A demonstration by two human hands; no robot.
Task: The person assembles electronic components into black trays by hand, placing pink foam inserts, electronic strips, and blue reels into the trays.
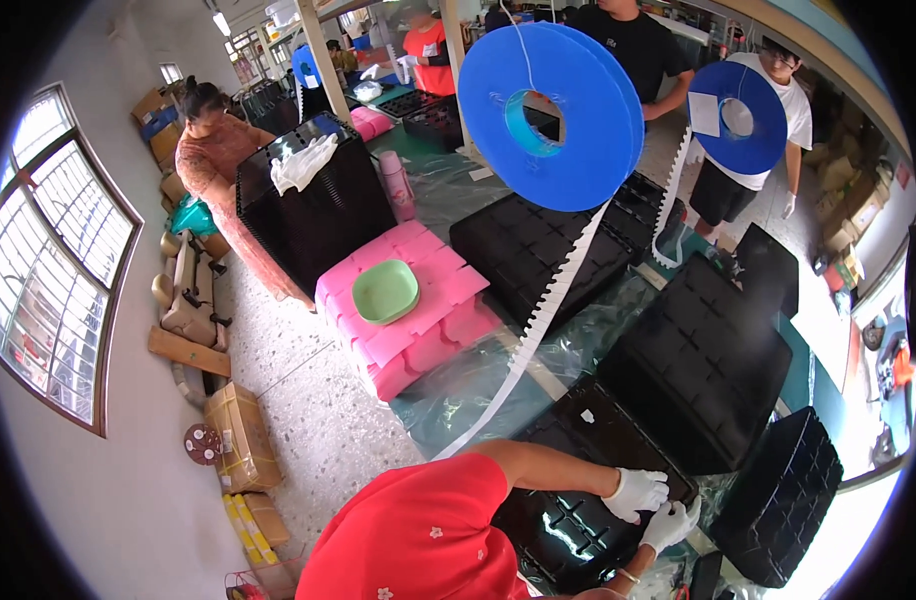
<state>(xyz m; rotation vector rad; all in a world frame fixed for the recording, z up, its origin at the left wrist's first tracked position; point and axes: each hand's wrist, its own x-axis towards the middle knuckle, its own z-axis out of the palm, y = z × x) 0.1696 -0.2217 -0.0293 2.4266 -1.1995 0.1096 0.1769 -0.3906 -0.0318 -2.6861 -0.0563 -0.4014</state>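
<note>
Both my hands wear white gloves and meet at the right end of a glossy black plastic tray (pixel 538 510) that lies in front of me. My left hand (pixel 638 492) rests at the tray's rim with its fingers curled inward. Close beside it, my right hand (pixel 670 525) has its fingers bent and pressed together at the tray's corner. Whatever lies between the fingertips is too small to make out. A small white scrap (pixel 588 416) sits on the dark surface near the tray. Just beyond stands a stack of black molded trays (pixel 698 360).
Another black tray stack (pixel 783 495) leans at the right. A white toothed strip (pixel 553 300) hangs from a large blue reel (pixel 488 120) down past my shoulder. Pink molded trays (pixel 428 260) carry a green bowl (pixel 386 291). Co-workers stand around the table.
</note>
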